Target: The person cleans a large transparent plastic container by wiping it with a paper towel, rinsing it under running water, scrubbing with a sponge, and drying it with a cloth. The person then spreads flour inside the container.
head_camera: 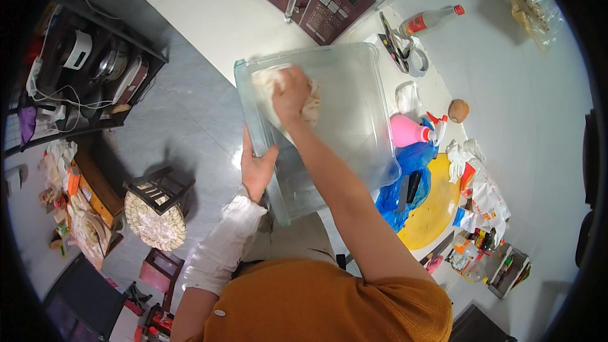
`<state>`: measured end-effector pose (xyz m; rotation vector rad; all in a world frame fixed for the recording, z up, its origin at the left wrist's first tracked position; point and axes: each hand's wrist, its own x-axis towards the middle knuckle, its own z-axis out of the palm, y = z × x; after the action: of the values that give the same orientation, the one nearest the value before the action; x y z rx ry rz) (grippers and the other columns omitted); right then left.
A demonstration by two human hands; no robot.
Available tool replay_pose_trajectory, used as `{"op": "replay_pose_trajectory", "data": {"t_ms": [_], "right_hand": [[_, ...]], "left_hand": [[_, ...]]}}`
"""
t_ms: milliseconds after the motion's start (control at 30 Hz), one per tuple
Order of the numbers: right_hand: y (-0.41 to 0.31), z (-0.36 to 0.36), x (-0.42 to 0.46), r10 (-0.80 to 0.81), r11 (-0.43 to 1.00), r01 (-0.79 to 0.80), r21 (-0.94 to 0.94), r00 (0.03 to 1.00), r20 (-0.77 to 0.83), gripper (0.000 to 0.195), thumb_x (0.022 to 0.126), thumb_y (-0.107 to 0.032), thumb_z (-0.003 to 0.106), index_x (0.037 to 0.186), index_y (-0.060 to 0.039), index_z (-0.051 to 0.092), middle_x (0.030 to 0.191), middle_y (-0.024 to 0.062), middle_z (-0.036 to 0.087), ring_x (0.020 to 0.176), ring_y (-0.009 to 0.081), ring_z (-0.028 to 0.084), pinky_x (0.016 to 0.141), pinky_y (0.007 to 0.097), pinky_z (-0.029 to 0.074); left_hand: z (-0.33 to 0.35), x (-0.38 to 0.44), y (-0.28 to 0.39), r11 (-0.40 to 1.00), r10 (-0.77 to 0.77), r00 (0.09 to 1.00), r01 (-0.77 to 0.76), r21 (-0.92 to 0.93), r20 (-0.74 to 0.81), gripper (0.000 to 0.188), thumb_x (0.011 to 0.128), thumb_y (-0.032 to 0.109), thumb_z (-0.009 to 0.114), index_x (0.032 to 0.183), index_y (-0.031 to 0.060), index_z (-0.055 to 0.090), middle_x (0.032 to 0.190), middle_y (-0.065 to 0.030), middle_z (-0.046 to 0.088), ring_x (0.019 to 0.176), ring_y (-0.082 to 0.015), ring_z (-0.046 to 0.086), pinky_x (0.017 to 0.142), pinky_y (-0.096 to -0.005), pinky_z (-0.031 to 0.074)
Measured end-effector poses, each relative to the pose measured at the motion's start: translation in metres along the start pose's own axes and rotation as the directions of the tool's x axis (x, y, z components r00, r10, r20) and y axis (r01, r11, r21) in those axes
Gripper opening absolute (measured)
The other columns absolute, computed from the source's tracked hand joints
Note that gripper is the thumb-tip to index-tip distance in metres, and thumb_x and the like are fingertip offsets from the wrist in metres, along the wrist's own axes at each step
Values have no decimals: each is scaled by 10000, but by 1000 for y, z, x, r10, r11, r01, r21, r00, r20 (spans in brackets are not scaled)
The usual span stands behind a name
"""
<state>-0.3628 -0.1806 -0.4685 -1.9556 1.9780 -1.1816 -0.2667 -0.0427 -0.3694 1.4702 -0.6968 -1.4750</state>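
Note:
A large clear plastic drawer [346,118] with a thicker bluish front wall lies before me, partly over the edge of the white counter. My left hand [258,166] grips the rim of that front wall, thumb on the inner side. Clear plastic wrapping [225,237] covers the left forearm. Inside the drawer, my right hand [292,95] holds a bunched cream cloth [270,83] against the plastic near the front wall. The fingers are slightly blurred, and part of the cloth is hidden under them.
Behind the drawer stands a dark red microwave oven [327,4]. To its right are a tape roll [418,62], a pink spray bottle [407,131], a blue plastic bag [392,206], a knife [403,194] and a yellow round board [434,209]. A stool [159,192] stands on the floor at left.

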Motion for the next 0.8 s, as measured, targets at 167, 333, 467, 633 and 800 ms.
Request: {"op": "replay_pose_trajectory", "data": {"t_ms": [167,333,467,633,800], "right_hand": [[-9,-42,-10,-433,875,252,412,789,435,309,699,-23,619,987,-127,657,1220,66,537,1162,283,487,973,441,347],[89,-91,45,-721,579,812,75,467,513,258,744,-95,614,992,-155,650,1229,55,539,1185,290,463,977,480,344],[125,-122,65,-406,719,556,-417,823,397,323,795,-151,551,1111,-193,605,1296,51,469,1166,296,458,936,477,371],[87,-126,-23,-58,743,202,-638,969,239,349,804,-165,552,1151,-172,594,1341,59,422,1196,337,422,942,480,371],[75,-181,-65,-232,781,514,-355,767,599,424,809,-141,550,1232,-116,538,1365,96,406,1223,373,408,985,454,367]], "left_hand": [[-4,7,-9,998,55,998,-53,34,-32,744,805,24,600,1452,11,235,1252,-110,525,1069,-158,526,904,-264,425],[-6,7,-10,998,45,999,-46,-44,-22,717,796,17,611,1435,7,285,1253,-109,530,1089,-157,519,925,-265,413],[2,4,1,996,-8,1000,7,-89,-11,697,783,2,623,1416,2,331,1241,-101,542,1065,-152,530,910,-262,422],[0,5,-6,990,13,999,-20,-136,-49,692,777,-15,618,1412,3,343,1211,-87,556,1013,-144,541,874,-256,438],[-4,9,-12,995,44,999,-46,-94,-32,657,782,-20,616,1390,0,370,1163,-73,565,967,-133,544,845,-254,447]]}}
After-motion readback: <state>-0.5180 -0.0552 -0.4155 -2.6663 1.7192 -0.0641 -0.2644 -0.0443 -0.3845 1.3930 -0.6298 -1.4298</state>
